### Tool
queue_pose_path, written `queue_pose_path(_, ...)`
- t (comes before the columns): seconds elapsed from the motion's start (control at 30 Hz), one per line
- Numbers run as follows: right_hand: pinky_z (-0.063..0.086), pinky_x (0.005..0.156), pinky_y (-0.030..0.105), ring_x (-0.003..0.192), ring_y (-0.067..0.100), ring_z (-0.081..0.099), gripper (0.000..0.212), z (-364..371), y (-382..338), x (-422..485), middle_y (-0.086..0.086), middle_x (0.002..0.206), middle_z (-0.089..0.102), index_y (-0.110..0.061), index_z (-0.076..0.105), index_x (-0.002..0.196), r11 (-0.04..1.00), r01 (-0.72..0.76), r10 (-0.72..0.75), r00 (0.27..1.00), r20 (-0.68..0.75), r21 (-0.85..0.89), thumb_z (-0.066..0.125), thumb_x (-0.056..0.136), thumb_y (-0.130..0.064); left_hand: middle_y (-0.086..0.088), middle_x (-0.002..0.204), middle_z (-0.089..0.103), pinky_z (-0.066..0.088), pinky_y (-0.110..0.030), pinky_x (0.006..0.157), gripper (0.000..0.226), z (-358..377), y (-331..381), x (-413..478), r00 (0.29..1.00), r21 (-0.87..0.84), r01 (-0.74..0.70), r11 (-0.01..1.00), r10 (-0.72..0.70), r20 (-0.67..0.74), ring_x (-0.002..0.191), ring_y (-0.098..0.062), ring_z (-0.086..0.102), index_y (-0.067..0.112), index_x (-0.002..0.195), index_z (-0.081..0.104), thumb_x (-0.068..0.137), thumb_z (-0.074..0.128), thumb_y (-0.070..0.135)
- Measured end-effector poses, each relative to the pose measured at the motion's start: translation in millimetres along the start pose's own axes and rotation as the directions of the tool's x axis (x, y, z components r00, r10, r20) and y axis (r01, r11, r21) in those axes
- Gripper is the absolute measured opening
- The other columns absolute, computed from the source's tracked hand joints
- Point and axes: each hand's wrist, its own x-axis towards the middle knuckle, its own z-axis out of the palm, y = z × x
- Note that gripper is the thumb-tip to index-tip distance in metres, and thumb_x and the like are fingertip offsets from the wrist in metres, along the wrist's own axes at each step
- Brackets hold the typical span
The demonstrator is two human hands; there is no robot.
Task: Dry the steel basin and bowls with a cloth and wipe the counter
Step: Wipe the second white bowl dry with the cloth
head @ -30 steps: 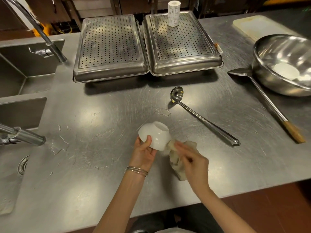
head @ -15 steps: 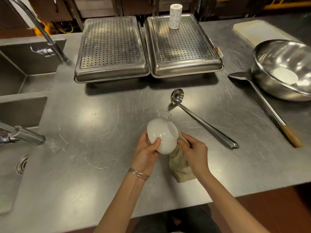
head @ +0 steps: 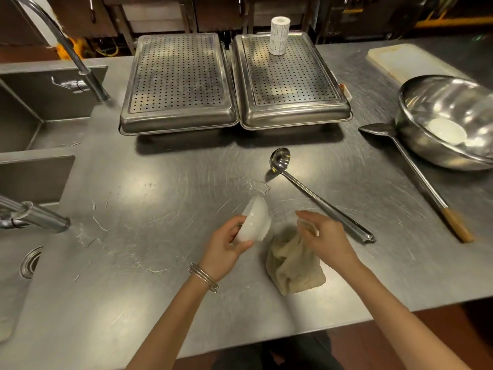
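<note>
My left hand (head: 226, 245) grips a small white bowl (head: 256, 220), tilted on its side above the steel counter (head: 149, 263). A beige cloth (head: 293, 265) hangs from my right hand (head: 324, 237), which pinches its top; the lower part bunches on the counter. Bowl and cloth are a little apart. At the far right stands a large steel basin (head: 453, 102) with another white bowl (head: 446, 130) inside it. Water streaks (head: 93, 225) lie on the counter to the left.
A steel ladle (head: 314, 196) lies just right of my hands. A long spatula with a wooden handle (head: 426, 190) lies by the basin. Two perforated steel trays (head: 178, 81) (head: 290, 78) sit at the back, one bearing a paper roll (head: 278, 36). Sinks and taps (head: 34, 217) are left.
The right hand has drawn the cloth off the bowl and to the right. The left hand has turned the bowl, which now tilts on its side.
</note>
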Motion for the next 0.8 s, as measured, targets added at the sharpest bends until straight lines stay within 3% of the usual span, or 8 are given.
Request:
queue_pose_path(0.1,0.046,0.097,0.029,0.102,0.012,0.062,0.027,5,-12,3,-0.002,0.118,0.064,-0.025,0.063,0.116,0.933,-0.189,0.152,0.978,0.140,0.306,0.059,0.090,-0.031,0.027,0.096,0.061,0.040,-0.008,0.075,0.029,-2,-7,0,0.986,0.317,-0.167,0.934,0.154,0.066,0.088,-0.001,0.058,0.015,0.102,0.063,0.073,0.062,0.014)
queue_pose_path(0.23,0.057,0.078,0.041,0.091,0.025,0.068,0.034,12,-27,5,0.011,0.105,0.064,-0.010,0.058,0.116,0.666,-0.452,0.267,0.887,0.377,0.593,0.056,0.091,-0.033,-0.004,0.097,0.068,0.038,-0.003,0.083,0.031,-1,-13,1,0.922,0.440,-0.384,0.812,0.307,0.237,0.092,-0.009,0.056,0.013,0.103,0.065,0.074,0.064,0.003)
queue_pose_path(0.33,0.058,0.070,0.037,0.095,0.029,0.066,0.032,13,-24,3,0.017,0.106,0.063,-0.001,0.056,0.117,0.635,-0.461,0.254,0.882,0.396,0.620,0.059,0.090,-0.017,-0.002,0.085,0.068,0.043,-0.018,0.075,0.019,-3,-13,6,0.865,0.511,-0.500,0.699,0.378,0.330,0.084,-0.009,0.052,0.017,0.093,0.068,0.075,0.063,0.018)
queue_pose_path(0.4,0.057,0.063,0.032,0.093,0.028,0.065,0.027,11,-18,-1,0.016,0.104,0.063,-0.001,0.056,0.116,0.640,-0.442,0.263,0.895,0.361,0.628,0.054,0.089,-0.004,0.005,0.088,0.065,0.040,-0.017,0.077,0.025,-7,-13,10,0.859,0.569,-0.510,0.645,0.419,0.295,0.087,-0.008,0.047,0.022,0.091,0.070,0.072,0.063,0.035)
queue_pose_path(0.53,0.055,0.064,0.031,0.098,0.027,0.062,0.040,2,-3,-11,0.009,0.106,0.066,-0.019,0.061,0.113,0.671,-0.365,0.277,0.931,0.238,0.646,0.057,0.074,-0.008,0.018,0.117,0.046,0.027,-0.006,0.094,0.058,-16,-13,12,0.931,0.555,-0.346,0.756,0.348,0.107,0.110,-0.001,0.040,0.037,0.119,0.052,0.068,0.062,0.061)
queue_pose_path(0.6,0.055,0.066,0.034,0.101,0.027,0.061,0.051,-7,5,-17,0.008,0.106,0.066,-0.021,0.061,0.116,0.660,-0.332,0.275,0.942,0.195,0.674,0.055,0.066,-0.014,0.013,0.122,0.045,0.029,-0.013,0.095,0.067,-13,-11,13,0.945,0.579,-0.306,0.755,0.314,0.090,0.113,0.001,0.037,0.030,0.126,0.049,0.073,0.050,0.070)
queue_pose_path(0.7,0.055,0.066,0.032,0.100,0.024,0.062,0.053,-28,14,-27,0.008,0.107,0.067,-0.019,0.059,0.120,0.649,-0.282,0.263,0.955,0.139,0.706,0.055,0.068,-0.013,0.002,0.127,0.053,0.037,-0.027,0.094,0.072,1,-9,16,0.947,0.694,-0.304,0.653,0.287,0.146,0.115,-0.010,0.044,0.018,0.129,0.049,0.082,0.035,0.071)
queue_pose_path(0.8,0.054,0.064,0.029,0.094,0.015,0.066,0.047,-51,27,-40,-0.001,0.102,0.071,-0.024,0.061,0.117,0.635,-0.246,0.264,0.960,0.093,0.733,0.056,0.073,-0.007,-0.002,0.126,0.056,0.036,-0.028,0.094,0.068,24,-4,17,0.941,0.791,-0.327,0.517,0.255,0.223,0.114,-0.017,0.046,0.015,0.127,0.050,0.088,0.027,0.066)
